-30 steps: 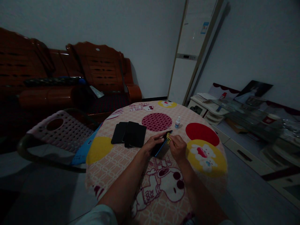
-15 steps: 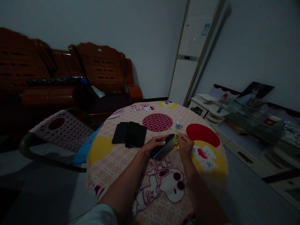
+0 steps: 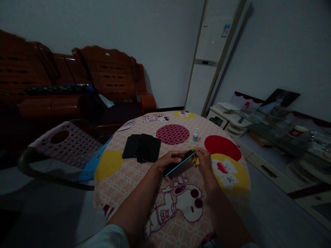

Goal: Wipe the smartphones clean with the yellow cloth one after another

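Note:
My left hand (image 3: 169, 160) is closed around the left side of a dark smartphone (image 3: 180, 164) with a blue edge, held tilted above the table. My right hand (image 3: 203, 159) pinches a yellow cloth (image 3: 195, 159) against the phone's far right end; the fingertips are partly hidden. Past the hands stands a small white bottle (image 3: 196, 134) with a blue label, upright. Left of them lie flat black devices (image 3: 148, 148), overlapping one another; they look like tablets or phones.
A patterned cloth covers the round table (image 3: 134, 179). A woven chair (image 3: 67, 148) is at its left, a wooden sofa (image 3: 111, 79) behind. On the right runs a low cabinet (image 3: 256, 162) with a glass top. An air conditioner (image 3: 204, 69) stands in the corner.
The phone has tilted further, showing more of its blue edge. My right hand and the cloth have shifted slightly around its far end. The bottle and black devices stay in place.

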The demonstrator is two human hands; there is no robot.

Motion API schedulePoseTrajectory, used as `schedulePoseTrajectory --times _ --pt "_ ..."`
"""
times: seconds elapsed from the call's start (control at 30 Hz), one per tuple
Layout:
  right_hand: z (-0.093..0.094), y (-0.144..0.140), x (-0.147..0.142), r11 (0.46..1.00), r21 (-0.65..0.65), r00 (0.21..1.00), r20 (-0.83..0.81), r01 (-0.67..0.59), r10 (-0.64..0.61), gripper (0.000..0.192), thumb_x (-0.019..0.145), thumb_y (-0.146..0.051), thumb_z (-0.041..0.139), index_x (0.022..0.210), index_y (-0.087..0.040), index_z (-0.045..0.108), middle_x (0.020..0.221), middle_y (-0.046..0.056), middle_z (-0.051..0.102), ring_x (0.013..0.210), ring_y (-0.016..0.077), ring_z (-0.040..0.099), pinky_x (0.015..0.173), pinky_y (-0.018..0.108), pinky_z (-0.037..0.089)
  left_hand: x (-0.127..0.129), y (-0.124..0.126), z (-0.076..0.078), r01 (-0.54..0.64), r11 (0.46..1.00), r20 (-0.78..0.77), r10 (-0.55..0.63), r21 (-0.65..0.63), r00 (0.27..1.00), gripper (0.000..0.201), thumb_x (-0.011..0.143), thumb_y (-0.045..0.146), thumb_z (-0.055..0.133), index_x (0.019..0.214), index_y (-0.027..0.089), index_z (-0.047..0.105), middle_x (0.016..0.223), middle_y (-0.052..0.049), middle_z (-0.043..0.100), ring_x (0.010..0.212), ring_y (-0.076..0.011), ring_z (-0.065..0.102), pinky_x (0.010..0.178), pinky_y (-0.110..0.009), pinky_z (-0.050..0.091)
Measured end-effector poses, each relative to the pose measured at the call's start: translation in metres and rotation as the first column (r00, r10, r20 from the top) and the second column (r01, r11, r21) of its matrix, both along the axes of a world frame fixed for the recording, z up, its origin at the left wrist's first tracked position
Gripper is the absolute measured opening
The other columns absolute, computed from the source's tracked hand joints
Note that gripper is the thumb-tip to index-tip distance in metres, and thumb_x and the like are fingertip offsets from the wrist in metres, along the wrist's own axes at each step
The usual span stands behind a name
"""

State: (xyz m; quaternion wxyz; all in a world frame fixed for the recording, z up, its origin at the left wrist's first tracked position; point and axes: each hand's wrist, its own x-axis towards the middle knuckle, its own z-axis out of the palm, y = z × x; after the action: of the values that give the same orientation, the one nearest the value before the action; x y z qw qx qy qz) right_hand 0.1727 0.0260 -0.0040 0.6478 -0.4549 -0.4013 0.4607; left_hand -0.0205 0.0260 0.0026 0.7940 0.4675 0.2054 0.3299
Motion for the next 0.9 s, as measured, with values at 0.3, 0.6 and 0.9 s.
schedulePoseTrajectory --times 0.3,0.6,0.9 --pt "0.001 -0.001 0.000 1.000 -0.015 0.999 -0.043 0.001 -0.001 0.021 0.057 -0.026 0.071 0.076 -0.017 0.075 0.064 0.000 0.070 0.055 0.0141 0.060 0.052 0.024 0.045 0.000 0.002 -0.002 -0.005 1.000 0.002 0.005 -0.011 1.000 0.063 0.063 0.022 0.077 0.124 0.017 0.061 0.121 -0.011 0.062 0.099 -0.0230 0.061 0.085 -0.029 0.042" --pt "0.007 -0.007 0.000 0.996 0.086 0.999 -0.025 0.034 -0.032 0.020 0.061 -0.025 0.068 0.077 -0.016 0.074 0.065 0.001 0.068 0.056 0.0139 0.059 0.054 0.024 0.046 0.001 0.002 -0.001 -0.083 0.995 0.002 0.083 -0.061 0.997 0.067 0.062 0.024 0.080 0.126 0.017 0.059 0.114 -0.013 0.065 0.087 -0.0210 0.064 0.079 -0.030 0.044" --pt "0.008 -0.012 -0.010 0.894 0.447 0.826 0.511 -0.017 -0.240 0.023 0.075 -0.017 0.055 0.085 -0.020 0.075 0.073 0.002 0.065 0.069 0.0143 0.060 0.063 0.026 0.047 0.010 0.005 -0.011 -0.253 0.954 0.011 0.258 -0.164 0.966 0.058 0.059 0.024 0.083 0.114 0.016 0.065 0.106 -0.011 0.069 0.084 -0.0200 0.065 0.084 -0.032 0.043"
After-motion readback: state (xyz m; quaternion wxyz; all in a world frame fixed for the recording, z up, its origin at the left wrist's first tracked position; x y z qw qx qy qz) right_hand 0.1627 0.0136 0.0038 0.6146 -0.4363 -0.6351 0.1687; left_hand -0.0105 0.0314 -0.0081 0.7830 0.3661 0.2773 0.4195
